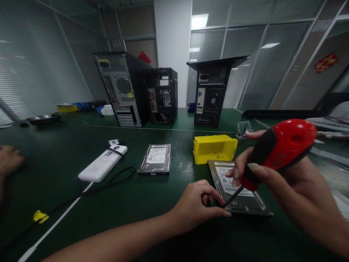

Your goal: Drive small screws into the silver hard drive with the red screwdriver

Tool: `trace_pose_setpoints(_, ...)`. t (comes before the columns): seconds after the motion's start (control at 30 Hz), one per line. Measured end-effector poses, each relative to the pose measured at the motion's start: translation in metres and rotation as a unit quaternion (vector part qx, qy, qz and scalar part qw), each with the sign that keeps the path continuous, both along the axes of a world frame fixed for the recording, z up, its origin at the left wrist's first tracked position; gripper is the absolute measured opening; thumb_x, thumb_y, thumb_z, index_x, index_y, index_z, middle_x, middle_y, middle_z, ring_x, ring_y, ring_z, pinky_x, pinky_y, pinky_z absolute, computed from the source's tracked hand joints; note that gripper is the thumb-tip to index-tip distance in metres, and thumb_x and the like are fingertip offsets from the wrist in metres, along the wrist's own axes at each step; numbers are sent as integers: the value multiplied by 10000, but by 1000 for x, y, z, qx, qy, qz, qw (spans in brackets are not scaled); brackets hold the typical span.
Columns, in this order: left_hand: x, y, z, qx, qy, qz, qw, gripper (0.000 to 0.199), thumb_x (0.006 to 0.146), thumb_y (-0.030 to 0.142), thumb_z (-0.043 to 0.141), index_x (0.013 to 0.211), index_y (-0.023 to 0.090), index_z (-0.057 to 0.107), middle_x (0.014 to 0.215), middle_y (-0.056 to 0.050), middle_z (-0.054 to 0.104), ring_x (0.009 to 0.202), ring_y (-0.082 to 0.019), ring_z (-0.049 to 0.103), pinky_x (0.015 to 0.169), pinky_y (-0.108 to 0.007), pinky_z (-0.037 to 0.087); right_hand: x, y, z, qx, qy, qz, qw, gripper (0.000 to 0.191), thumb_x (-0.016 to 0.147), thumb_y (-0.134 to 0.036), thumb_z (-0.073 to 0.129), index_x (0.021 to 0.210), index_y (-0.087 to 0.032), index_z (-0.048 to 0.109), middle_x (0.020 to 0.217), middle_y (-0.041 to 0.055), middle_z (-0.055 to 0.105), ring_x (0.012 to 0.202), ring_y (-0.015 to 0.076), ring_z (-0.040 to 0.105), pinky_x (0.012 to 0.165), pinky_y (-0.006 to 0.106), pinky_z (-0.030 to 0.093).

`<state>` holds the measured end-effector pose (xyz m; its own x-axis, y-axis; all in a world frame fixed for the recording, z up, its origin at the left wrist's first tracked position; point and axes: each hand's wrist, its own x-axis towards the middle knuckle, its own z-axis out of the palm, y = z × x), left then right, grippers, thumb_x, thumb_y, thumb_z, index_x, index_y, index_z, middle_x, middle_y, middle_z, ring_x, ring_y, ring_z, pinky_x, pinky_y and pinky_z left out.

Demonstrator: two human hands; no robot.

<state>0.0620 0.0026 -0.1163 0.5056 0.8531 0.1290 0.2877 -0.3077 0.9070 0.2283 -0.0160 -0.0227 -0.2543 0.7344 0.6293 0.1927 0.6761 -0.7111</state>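
Note:
My right hand (pixel 294 189) grips a red and black screwdriver (pixel 282 149), its shaft slanting down to the left. The tip meets the near left corner of a hard drive (pixel 245 202) that lies label up on the green table. At that same corner, the thumb and index finger of my left hand (pixel 197 203) pinch together around the tip. Whatever sits between those fingertips is too small or hidden to make out. A second hard drive (pixel 156 158) rests flat, apart from both hands. Just behind the first drive stands a yellow plastic bin (pixel 200 156) on its side.
A white power bank (pixel 102 165) with a white cable (pixel 61 218) and a black cable (pixel 109 189) lies at left. Computer cases (pixel 139 91) stand at the back, another case (pixel 209 94) right of them. Another person's hand (pixel 11 158) is at the left edge.

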Motion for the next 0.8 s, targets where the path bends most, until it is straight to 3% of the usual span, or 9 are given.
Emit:
trace_pose_setpoints(0.13,0,0,0,-1,1,2,1000,295,655,390,749,831,159,695,812,6,540,667,-91,434,555,-207,335,-3,0,2,8,13,9,1000,342,859,-196,505,1182,-242,400,775,-6,586,652,60,607,627,107,543)
trace_pose_setpoints(0.37,1,1,-1,-4,0,1,1000,290,656,374,752,838,155,693,807,7,547,651,-87,429,557,-209,338,-5,0,4,-13,44,21,999,645,849,-200,540,1361,-413,211,900,22,543,678,131,608,615,280,583)
trace_pose_setpoints(0.53,0,1,-1,-5,0,-11,1000,282,674,375,740,857,165,697,792,13,528,654,-85,430,558,-206,337,-7,3,7,-28,48,22,998,647,835,-247,562,1352,-449,228,906,26,489,632,115,559,491,244,533)
trace_pose_setpoints(0.8,0,0,2,-10,5,-13,1000,267,688,364,731,856,159,695,792,8,530,661,-88,435,565,-206,340,-8,7,4,-25,57,0,998,641,828,-252,562,1348,-448,242,878,25,468,608,107,511,473,246,487)
